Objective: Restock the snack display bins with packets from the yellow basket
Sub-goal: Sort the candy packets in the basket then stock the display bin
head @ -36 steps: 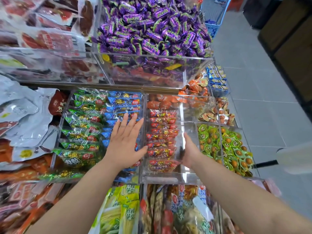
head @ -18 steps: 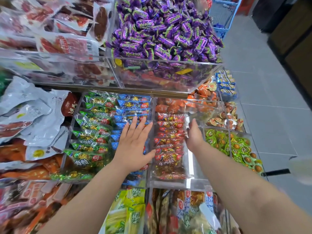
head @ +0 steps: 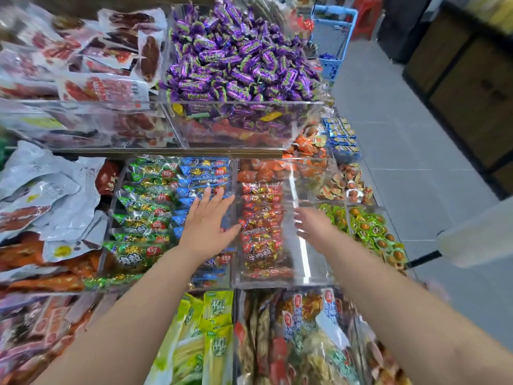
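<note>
While the left hand (head: 206,226) stays splayed on blue packets (head: 204,173), the right hand (head: 312,225) has spread its fingers.

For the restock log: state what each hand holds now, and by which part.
Nothing is held. The left hand is flat, fingers spread, over the blue packets; the right hand, blurred, is open over the clear bin beside the red packets.
</note>
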The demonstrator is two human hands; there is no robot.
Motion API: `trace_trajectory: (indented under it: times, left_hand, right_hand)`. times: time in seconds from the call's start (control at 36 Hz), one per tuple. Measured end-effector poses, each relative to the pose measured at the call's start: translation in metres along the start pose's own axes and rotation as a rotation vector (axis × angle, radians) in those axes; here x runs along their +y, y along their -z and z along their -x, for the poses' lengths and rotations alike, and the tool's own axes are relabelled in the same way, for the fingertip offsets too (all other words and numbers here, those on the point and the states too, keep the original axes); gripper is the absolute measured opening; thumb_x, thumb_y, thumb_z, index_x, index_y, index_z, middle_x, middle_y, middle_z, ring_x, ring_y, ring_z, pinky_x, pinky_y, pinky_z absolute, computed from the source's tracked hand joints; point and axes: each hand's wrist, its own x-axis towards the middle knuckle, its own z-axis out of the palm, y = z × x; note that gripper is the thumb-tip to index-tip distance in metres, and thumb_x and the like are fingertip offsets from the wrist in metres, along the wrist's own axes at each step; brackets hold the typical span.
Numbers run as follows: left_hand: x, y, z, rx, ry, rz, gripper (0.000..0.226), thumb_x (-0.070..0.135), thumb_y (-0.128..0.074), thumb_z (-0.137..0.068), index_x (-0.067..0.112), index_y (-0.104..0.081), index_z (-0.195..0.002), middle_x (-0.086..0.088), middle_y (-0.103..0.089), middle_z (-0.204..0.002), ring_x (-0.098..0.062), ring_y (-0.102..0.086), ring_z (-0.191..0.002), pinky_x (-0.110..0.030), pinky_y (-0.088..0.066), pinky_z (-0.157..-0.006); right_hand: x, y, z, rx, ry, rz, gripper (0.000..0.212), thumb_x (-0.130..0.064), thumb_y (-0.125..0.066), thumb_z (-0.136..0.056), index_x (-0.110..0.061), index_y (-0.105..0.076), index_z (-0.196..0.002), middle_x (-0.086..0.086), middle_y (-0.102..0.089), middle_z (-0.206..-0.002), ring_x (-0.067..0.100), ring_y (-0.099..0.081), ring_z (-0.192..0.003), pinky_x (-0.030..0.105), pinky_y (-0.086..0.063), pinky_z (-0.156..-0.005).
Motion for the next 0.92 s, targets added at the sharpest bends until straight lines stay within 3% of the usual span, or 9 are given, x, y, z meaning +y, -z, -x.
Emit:
trace_trajectory:
  times: [0.11,0.17,0.22,0.31,0.42,0.56,0.67,0.78,0.92]
  left_hand:
    - [0.030,0.015,0.005,0.072,0.099,0.296,0.045,0.032,-0.054,-0.095,0.021,-0.050,-0.139,-0.006,-0.036,-0.154,-0.021,-0.023,-0.145,-0.036,-0.018,-0.116]
    - [0.056,0.014,0.015,0.175,0.073,0.349,0.034,0.024,-0.056,-0.092,0.017,-0.062,-0.125,-0.007,-0.061,-0.129,-0.023,-0.050,-0.122,-0.034,-0.038,-0.097]
    - [0.088,0.007,0.031,0.192,0.026,0.449,0.023,0.021,-0.057,-0.090,0.021,-0.069,-0.110,0.002,-0.068,-0.098,-0.014,-0.059,-0.088,-0.025,-0.042,-0.076]
    - [0.132,-0.017,0.059,0.039,-0.026,0.699,0.023,0.015,-0.058,-0.091,0.036,-0.066,-0.088,0.004,-0.064,-0.078,-0.002,-0.057,-0.065,-0.015,-0.045,-0.062]
    - [0.178,-0.069,0.107,-0.208,-0.062,0.745,0.032,0.012,-0.060,-0.090,0.040,-0.060,-0.075,0.010,-0.060,-0.067,0.004,-0.050,-0.055,-0.010,-0.038,-0.055]
    - [0.201,-0.152,0.177,-0.599,0.050,0.585,0.014,0.007,-0.056,-0.093,0.013,-0.066,-0.086,-0.007,-0.060,-0.079,-0.018,-0.057,-0.078,-0.028,-0.047,-0.078]
    - [0.209,-0.197,0.230,-0.778,0.096,0.407,0.032,0.005,-0.048,-0.096,0.014,-0.045,-0.065,-0.001,-0.046,-0.059,-0.010,-0.041,-0.054,-0.012,-0.030,-0.043]
    - [0.222,-0.224,0.274,-0.960,0.271,0.372,0.029,0.006,-0.052,-0.085,0.012,-0.041,-0.059,-0.004,-0.038,-0.050,-0.014,-0.033,-0.045,-0.020,-0.019,-0.043]
    - [0.251,-0.255,0.309,-0.994,0.417,0.366,0.031,0.002,-0.046,-0.094,0.012,-0.042,-0.064,-0.002,-0.041,-0.041,-0.009,-0.034,-0.025,-0.010,-0.021,-0.035]
  right_hand:
    - [0.014,0.031,0.055,-0.046,0.016,-0.133,0.020,-0.017,-0.051,-0.095,-0.004,-0.058,-0.108,0.016,-0.064,-0.107,0.030,-0.061,-0.104,0.040,-0.048,-0.094]
    - [0.024,0.048,0.083,-0.020,0.022,-0.175,0.019,-0.015,-0.054,-0.095,-0.003,-0.057,-0.109,0.014,-0.066,-0.100,0.025,-0.065,-0.096,0.037,-0.051,-0.089]
    - [0.040,0.067,0.109,0.016,0.050,-0.232,0.027,-0.013,-0.053,-0.095,0.003,-0.056,-0.117,0.008,-0.064,-0.079,0.015,-0.062,-0.070,0.025,-0.053,-0.066]
    - [0.073,0.094,0.144,0.145,0.066,-0.297,0.022,-0.010,-0.048,-0.097,0.002,-0.058,-0.113,0.010,-0.061,-0.084,0.014,-0.057,-0.066,0.020,-0.050,-0.055]
    - [0.142,0.131,0.179,0.284,0.032,-0.394,0.018,-0.019,-0.054,-0.094,-0.015,-0.063,-0.078,0.001,-0.060,-0.067,0.013,-0.054,-0.059,0.024,-0.041,-0.056]
    - [0.264,0.173,0.224,0.441,-0.205,-0.495,0.028,-0.008,-0.048,-0.092,-0.015,-0.052,-0.065,-0.004,-0.049,-0.043,0.009,-0.042,-0.037,0.019,-0.027,-0.041]
    - [0.357,0.200,0.282,0.579,-0.418,-0.595,0.029,-0.006,-0.041,-0.096,-0.014,-0.044,-0.069,0.004,-0.040,-0.048,0.006,-0.038,-0.024,0.009,-0.023,-0.028]
    - [0.426,0.227,0.352,0.631,-0.607,-0.544,0.025,-0.010,-0.041,-0.098,-0.010,-0.047,-0.074,0.010,-0.043,-0.065,0.017,-0.043,-0.048,0.017,-0.032,-0.035]
    - [0.504,0.250,0.425,0.621,-0.773,-0.626,0.021,-0.018,-0.043,-0.095,-0.015,-0.046,-0.074,0.003,-0.042,-0.061,0.014,-0.040,-0.050,0.024,-0.029,-0.049]
